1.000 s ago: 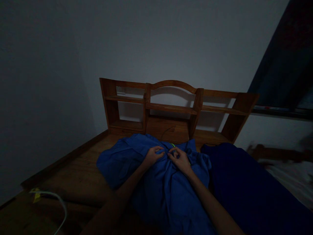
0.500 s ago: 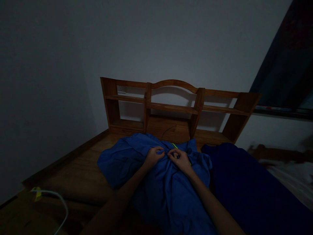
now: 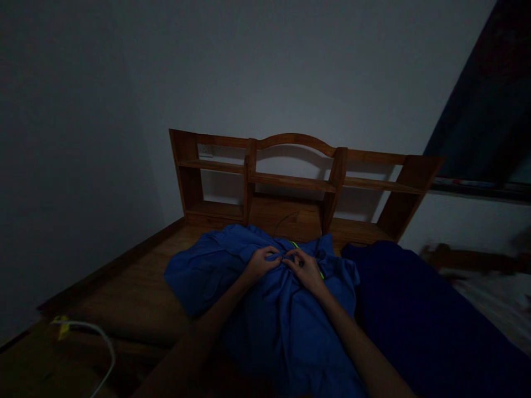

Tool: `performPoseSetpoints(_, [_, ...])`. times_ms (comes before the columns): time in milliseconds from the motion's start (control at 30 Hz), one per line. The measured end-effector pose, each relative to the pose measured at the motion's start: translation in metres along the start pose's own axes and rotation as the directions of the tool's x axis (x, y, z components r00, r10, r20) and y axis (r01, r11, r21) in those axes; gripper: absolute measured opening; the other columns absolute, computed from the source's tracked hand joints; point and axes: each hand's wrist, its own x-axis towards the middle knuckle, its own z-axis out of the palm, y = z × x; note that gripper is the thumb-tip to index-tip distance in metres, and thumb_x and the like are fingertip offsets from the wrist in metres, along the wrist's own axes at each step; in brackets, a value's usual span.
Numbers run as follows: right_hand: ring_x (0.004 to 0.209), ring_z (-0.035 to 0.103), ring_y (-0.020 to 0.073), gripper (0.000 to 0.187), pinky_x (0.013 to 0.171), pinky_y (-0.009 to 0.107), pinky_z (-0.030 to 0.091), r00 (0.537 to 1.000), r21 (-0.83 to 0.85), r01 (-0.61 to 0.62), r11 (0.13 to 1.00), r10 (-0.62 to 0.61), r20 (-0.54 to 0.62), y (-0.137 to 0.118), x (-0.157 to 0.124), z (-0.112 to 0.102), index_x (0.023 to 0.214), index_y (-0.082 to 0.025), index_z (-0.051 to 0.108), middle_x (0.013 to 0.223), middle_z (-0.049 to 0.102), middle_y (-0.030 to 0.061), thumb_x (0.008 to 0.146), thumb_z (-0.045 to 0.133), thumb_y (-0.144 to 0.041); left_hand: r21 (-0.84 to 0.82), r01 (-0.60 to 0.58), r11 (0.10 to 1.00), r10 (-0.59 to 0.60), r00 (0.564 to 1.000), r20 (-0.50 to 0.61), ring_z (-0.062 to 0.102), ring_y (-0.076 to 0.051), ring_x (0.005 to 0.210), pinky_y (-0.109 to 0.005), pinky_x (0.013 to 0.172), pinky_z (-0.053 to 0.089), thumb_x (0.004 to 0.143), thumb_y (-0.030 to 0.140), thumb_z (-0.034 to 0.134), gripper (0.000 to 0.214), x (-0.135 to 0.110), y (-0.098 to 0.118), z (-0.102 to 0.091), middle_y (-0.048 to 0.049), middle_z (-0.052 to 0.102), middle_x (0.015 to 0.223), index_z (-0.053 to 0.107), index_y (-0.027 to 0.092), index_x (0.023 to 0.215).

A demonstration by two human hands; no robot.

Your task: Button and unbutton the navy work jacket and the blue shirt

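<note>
A rumpled blue garment [image 3: 244, 301] lies spread over the wooden desk, its lower part hanging toward me. A bright yellow-green strip [image 3: 295, 245] shows near its upper edge. My left hand [image 3: 260, 264] pinches a gathered fold of the cloth between thumb and fingers. Close beside it, almost touching, my right hand [image 3: 306, 271] is closed on the same fold from the other side. Creases run down from the pinched spot. In this dim light I cannot make out any small fastener between the fingertips.
A wooden shelf unit [image 3: 292, 179] stands at the back against the wall. Dark blue cloth [image 3: 415, 315] drapes over something on the right. At lower left, a white cable [image 3: 93, 326] with a yellow tag [image 3: 63, 327] curves past the wooden desk [image 3: 136, 282].
Both hands stay at the same fold, with slight finger movement; the right fingers have shifted a little at the pinched cloth. The garment lies almost as before.
</note>
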Motion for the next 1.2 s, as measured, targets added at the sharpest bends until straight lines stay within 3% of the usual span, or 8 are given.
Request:
performPoseSetpoints(333, [0.05,0.043,0.0109,0.029,0.052,0.021,0.034,1.0,0.037,-0.012,0.999,0.012,-0.01,-0.007,-0.002,-0.003,0.101,-0.021,0.062,0.053,0.039,-0.0064,0.081,0.056,-0.042,0.053,-0.093,0.994,0.093,0.996,-0.005,0.062,-0.017,0.091,-0.026,0.086,0.046,0.082,0.027,0.051,0.02,-0.009,0.015,-0.003,-0.0023,0.068,0.093,0.065,0.017,0.093])
performPoseSetpoints(467, [0.053,0.047,0.0118,0.037,0.054,0.021,0.036,1.0,-0.017,0.012,1.0,-0.012,0.005,-0.005,-0.003,-0.003,0.114,-0.026,0.061,0.057,0.049,-0.0045,0.082,0.056,-0.043,0.143,-0.148,0.979,0.148,0.989,0.011,0.062,-0.017,0.093,-0.025,0.087,0.045,0.085,0.027,0.047,0.022,-0.013,0.023,-0.004,-0.0015,0.068,0.095,0.065,0.02,0.095])
performPoseSetpoints(600, [0.06,0.054,0.0132,0.033,0.06,0.023,0.041,0.998,-0.031,0.024,0.999,-0.022,0.055,-0.001,-0.004,-0.001,0.109,-0.027,0.066,0.07,0.064,-0.0007,0.083,0.053,-0.043,0.268,-0.182,0.946,0.176,0.983,0.044,0.063,-0.017,0.093,-0.025,0.087,0.045,0.085,0.026,0.046,0.023,-0.016,0.029,-0.005,-0.0016,0.069,0.097,0.065,0.022,0.098])
performPoseSetpoints(700, [0.064,0.056,0.0142,0.032,0.063,0.024,0.043,0.997,-0.027,0.028,0.999,-0.026,0.07,0.001,-0.004,-0.001,0.107,-0.027,0.067,0.079,0.068,0.0004,0.083,0.053,-0.043,0.35,-0.202,0.915,0.194,0.979,0.058,0.063,-0.018,0.092,-0.026,0.086,0.045,0.085,0.024,0.046,0.023,-0.017,0.029,-0.004,-0.0025,0.069,0.097,0.065,0.022,0.099])
performPoseSetpoints(900, [0.057,0.055,0.0133,0.028,0.058,0.023,0.04,0.996,-0.119,0.031,0.992,-0.02,0.088,0.004,-0.004,-0.002,0.104,-0.026,0.066,0.062,0.06,-0.0018,0.085,0.051,-0.041,0.41,-0.252,0.877,0.24,0.967,0.081,0.064,-0.017,0.088,-0.025,0.081,0.046,0.084,0.022,0.046,0.022,-0.019,0.025,-0.003,-0.0031,0.069,0.094,0.064,0.023,0.097])
performPoseSetpoints(1033, [0.058,0.057,0.0138,0.027,0.057,0.023,0.04,0.994,-0.177,0.069,0.982,-0.052,0.101,0.0,-0.006,-0.001,0.102,-0.025,0.064,0.062,0.059,-0.0019,0.088,0.048,-0.041,0.493,-0.296,0.818,0.284,0.954,0.1,0.065,-0.017,0.079,-0.026,0.076,0.045,0.083,0.02,0.047,0.022,-0.021,0.024,-0.003,-0.0047,0.07,0.086,0.064,0.022,0.096])
performPoseSetpoints(1200, [0.068,0.063,0.0154,0.032,0.064,0.024,0.044,0.987,-0.192,0.126,0.973,-0.103,0.127,-0.01,-0.009,-0.004,0.12,-0.029,0.054,0.079,0.067,-0.0003,0.091,0.044,-0.038,0.586,-0.301,0.753,0.303,0.948,0.098,0.064,-0.018,0.073,-0.027,0.071,0.044,0.082,0.021,0.047,0.02,-0.022,0.022,-0.003,-0.0049,0.069,0.079,0.065,0.021,0.093])
